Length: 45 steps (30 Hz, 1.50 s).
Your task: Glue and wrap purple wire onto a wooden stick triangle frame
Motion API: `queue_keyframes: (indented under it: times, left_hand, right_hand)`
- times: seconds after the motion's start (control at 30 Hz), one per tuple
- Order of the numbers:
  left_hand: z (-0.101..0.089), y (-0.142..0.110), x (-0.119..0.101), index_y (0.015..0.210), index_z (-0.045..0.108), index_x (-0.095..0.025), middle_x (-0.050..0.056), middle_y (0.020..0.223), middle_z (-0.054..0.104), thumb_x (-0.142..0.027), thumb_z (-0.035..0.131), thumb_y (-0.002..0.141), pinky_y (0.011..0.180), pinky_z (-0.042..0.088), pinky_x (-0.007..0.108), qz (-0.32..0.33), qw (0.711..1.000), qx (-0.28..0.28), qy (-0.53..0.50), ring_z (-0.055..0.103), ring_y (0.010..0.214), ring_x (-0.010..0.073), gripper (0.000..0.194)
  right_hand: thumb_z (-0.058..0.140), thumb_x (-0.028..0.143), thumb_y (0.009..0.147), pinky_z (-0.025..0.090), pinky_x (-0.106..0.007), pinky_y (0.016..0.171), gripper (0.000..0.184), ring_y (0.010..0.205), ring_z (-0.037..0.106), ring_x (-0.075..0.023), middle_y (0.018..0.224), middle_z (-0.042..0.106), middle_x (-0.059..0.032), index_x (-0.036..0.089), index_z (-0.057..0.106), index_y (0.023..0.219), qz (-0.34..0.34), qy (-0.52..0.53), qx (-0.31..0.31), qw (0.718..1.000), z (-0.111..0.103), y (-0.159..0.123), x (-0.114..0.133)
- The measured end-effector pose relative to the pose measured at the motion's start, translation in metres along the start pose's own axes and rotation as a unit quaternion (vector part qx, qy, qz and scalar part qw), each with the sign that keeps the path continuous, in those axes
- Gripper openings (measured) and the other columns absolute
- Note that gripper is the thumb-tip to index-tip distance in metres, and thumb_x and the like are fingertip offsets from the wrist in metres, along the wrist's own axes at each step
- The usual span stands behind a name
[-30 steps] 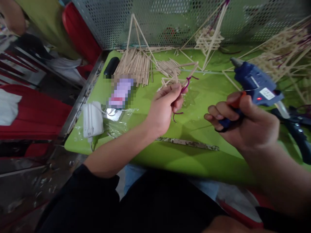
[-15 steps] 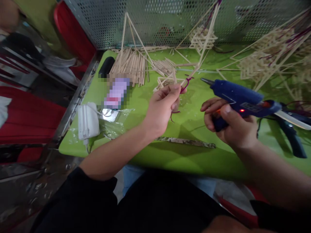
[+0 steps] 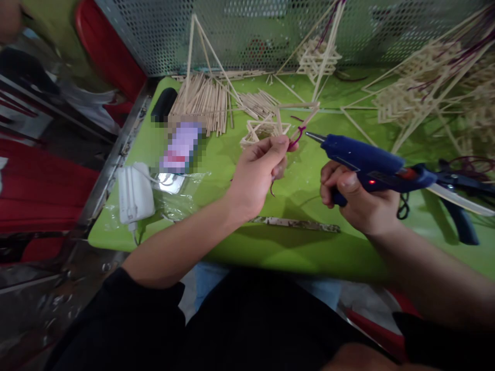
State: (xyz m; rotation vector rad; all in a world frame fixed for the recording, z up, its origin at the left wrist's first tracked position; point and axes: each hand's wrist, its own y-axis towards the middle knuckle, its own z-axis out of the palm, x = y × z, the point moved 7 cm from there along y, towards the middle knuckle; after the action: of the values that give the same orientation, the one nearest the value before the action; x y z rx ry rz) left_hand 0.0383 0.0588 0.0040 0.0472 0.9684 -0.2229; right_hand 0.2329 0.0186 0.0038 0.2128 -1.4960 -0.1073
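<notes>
Left hand (image 3: pixel 257 172) pinching a purple string (image 3: pixel 296 137) tied to a stick frame (image 3: pixel 288 117) above the green table (image 3: pixel 247 247); right hand (image 3: pixel 358 201) gripping a blue glue gun (image 3: pixel 371 162), nozzle near the string.

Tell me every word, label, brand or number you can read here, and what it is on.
No text can be read in this picture.
Blue glue gun in the right hand: a pale label on its side, too blurred to read; a small red light glows beside it.
Pixelated purple object on the green table: blurred out, nothing legible.
White charger: no print visible.
</notes>
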Motion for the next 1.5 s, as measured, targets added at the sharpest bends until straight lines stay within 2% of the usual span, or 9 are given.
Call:
queue_keyframes:
  times: [0.2, 0.5, 0.7, 0.97, 1.17, 1.3, 1.5]
  left_hand:
    - [-0.001, 0.0, 0.002, 0.087, 0.076, -0.019, -0.005, 0.07, 0.057, -0.039, 0.083, 0.111, 0.057, 0.037, 0.02, -0.02, 1.0, -0.015, 0.005, 0.042, 0.057, 0.0038, 0.031]
    - [0.0, -0.002, 0.002, 0.088, 0.078, -0.019, -0.006, 0.066, 0.052, -0.036, 0.08, 0.113, 0.056, 0.036, 0.021, -0.033, 0.999, -0.01, 0.016, 0.041, 0.056, 0.0043, 0.03]
    - [-0.001, 0.0, 0.003, 0.086, 0.076, -0.02, -0.005, 0.067, 0.054, -0.036, 0.081, 0.111, 0.056, 0.036, 0.02, -0.002, 1.0, 0.007, 0.006, 0.04, 0.057, 0.0053, 0.03]
    - [0.002, -0.002, 0.002, 0.086, 0.078, -0.018, -0.005, 0.067, 0.051, -0.032, 0.078, 0.114, 0.057, 0.035, 0.018, -0.016, 1.0, 0.008, -0.005, 0.041, 0.058, 0.0038, 0.031]
    - [0.003, -0.002, 0.003, 0.084, 0.075, -0.017, -0.005, 0.067, 0.054, -0.034, 0.077, 0.115, 0.059, 0.039, 0.02, -0.04, 0.999, -0.009, 0.02, 0.04, 0.056, 0.0039, 0.035]
    - [0.003, 0.001, 0.002, 0.085, 0.077, -0.018, -0.005, 0.067, 0.052, -0.03, 0.074, 0.116, 0.059, 0.038, 0.021, 0.003, 1.0, 0.016, 0.024, 0.039, 0.057, 0.0049, 0.033]
    - [-0.001, 0.0, -0.007, 0.084, 0.072, -0.02, -0.006, 0.066, 0.046, -0.037, 0.074, 0.116, 0.061, 0.039, 0.023, 0.091, 0.99, 0.024, 0.102, 0.038, 0.059, 0.0069, 0.037]
  right_hand:
    - [0.094, 0.062, 0.098, 0.044, -0.036, 0.045, 0.041, 0.055, 0.06, -0.0186, 0.077, 0.065, -0.003, 0.028, 0.077, 0.082, 0.01, -0.01, -0.003, 1.0, -0.001, 0.0, 0.0]
    - [0.097, 0.066, 0.094, 0.041, -0.035, 0.044, 0.049, 0.054, 0.059, -0.0179, 0.072, 0.063, -0.0021, 0.028, 0.072, 0.077, 0.022, 0.0, -0.005, 1.0, -0.001, 0.001, 0.0]
    - [0.094, 0.063, 0.098, 0.042, -0.036, 0.046, 0.048, 0.055, 0.06, -0.018, 0.071, 0.064, -0.0019, 0.027, 0.07, 0.077, 0.023, -0.006, -0.001, 1.0, -0.002, 0.0, -0.001]
    - [0.093, 0.06, 0.1, 0.043, -0.035, 0.046, 0.044, 0.055, 0.061, -0.0179, 0.072, 0.066, -0.0024, 0.028, 0.073, 0.079, 0.018, -0.002, 0.004, 1.0, -0.004, 0.0, -0.002]
    - [0.091, 0.06, 0.102, 0.045, -0.033, 0.044, 0.045, 0.053, 0.062, -0.0161, 0.072, 0.066, -0.0013, 0.026, 0.071, 0.08, -0.013, -0.007, 0.02, 1.0, -0.004, 0.001, -0.003]
    - [0.091, 0.061, 0.103, 0.046, -0.032, 0.044, 0.043, 0.053, 0.062, -0.0164, 0.071, 0.067, -0.001, 0.027, 0.072, 0.083, -0.018, -0.016, 0.017, 1.0, -0.006, 0.002, -0.004]
    - [0.09, 0.065, 0.103, 0.048, -0.035, 0.047, 0.043, 0.055, 0.063, -0.0182, 0.071, 0.067, -0.0014, 0.028, 0.074, 0.088, -0.014, -0.043, 0.011, 0.999, -0.008, 0.0, -0.006]
